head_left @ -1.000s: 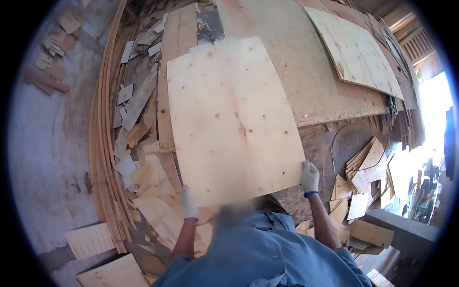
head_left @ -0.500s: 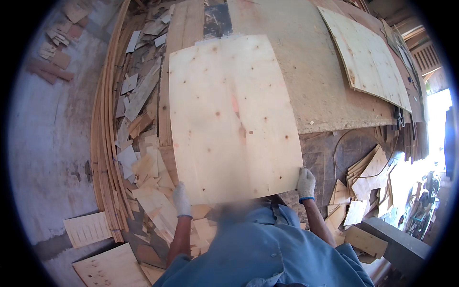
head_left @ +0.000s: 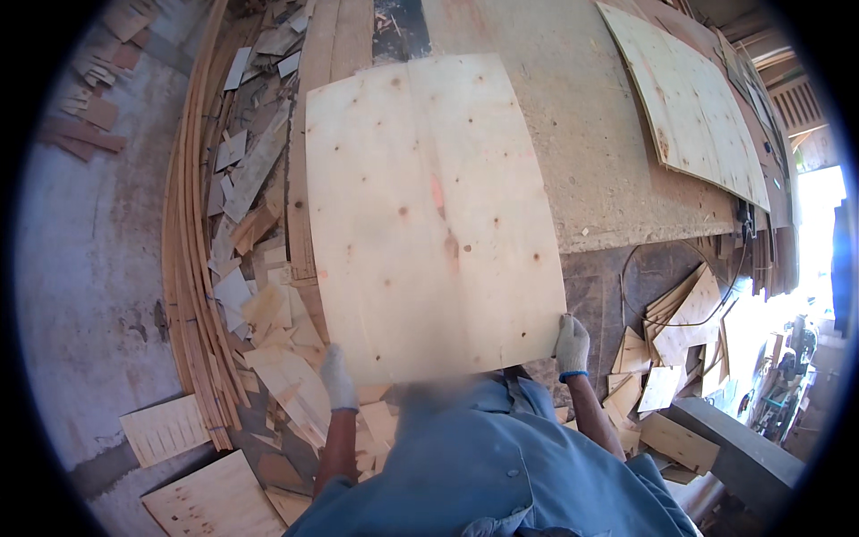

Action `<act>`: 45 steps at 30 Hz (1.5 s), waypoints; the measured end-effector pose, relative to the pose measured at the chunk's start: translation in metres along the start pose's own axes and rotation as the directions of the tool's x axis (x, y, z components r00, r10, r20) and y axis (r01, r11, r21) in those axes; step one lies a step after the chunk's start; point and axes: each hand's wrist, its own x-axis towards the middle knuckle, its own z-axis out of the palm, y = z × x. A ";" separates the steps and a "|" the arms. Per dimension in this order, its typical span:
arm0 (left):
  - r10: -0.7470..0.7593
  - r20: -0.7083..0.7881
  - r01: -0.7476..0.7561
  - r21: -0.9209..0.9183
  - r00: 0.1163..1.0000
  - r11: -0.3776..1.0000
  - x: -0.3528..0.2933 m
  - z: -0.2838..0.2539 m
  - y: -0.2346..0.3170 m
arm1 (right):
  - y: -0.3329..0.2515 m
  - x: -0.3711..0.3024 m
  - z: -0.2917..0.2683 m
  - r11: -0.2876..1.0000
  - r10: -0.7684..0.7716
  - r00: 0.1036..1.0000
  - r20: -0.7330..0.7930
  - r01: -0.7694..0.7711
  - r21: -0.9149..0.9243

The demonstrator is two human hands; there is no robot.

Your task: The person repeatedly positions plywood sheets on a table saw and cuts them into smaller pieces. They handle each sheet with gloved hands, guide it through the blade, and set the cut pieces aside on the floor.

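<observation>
I register bright light entering at 3 o'clock, where glare clips to white. At 6 o'clock, a soft smear blurs the sheet [head_left: 429, 224] and shirt [head_left: 465, 456]. Fisheye distortion bends straight edges; black vignetting rings my view.

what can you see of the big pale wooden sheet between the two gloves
The pale wooden sheet looks like thin plywood, broad and roughly rectangular, its edges bowed by the lens. Scattered dark knots and a reddish streak mark its face. The left grip and right grip, both gloved, hold its near corners. It overlaps a tan board in view; whether they touch is unclear. A blurred patch obscures part of its near edge.
</observation>
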 end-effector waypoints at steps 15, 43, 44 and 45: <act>-0.002 -0.115 -0.005 -0.058 0.993 0.998 0.003 0.002 -0.013 | -0.001 0.003 0.007 0.998 -0.063 0.998 -0.016 0.063 -0.005; -0.194 -0.024 0.172 -0.365 0.981 0.915 0.044 0.022 0.053 | -0.038 0.043 0.016 0.988 -0.153 0.988 -0.022 0.152 -0.029; -0.199 -0.015 0.178 -0.384 0.980 0.906 0.047 0.022 0.050 | -0.041 0.045 0.017 0.990 -0.143 0.990 -0.020 0.142 -0.024; -0.203 -0.005 0.184 -0.403 0.979 0.897 0.051 0.023 0.044 | -0.044 0.048 0.018 0.991 -0.133 0.991 -0.019 0.132 -0.020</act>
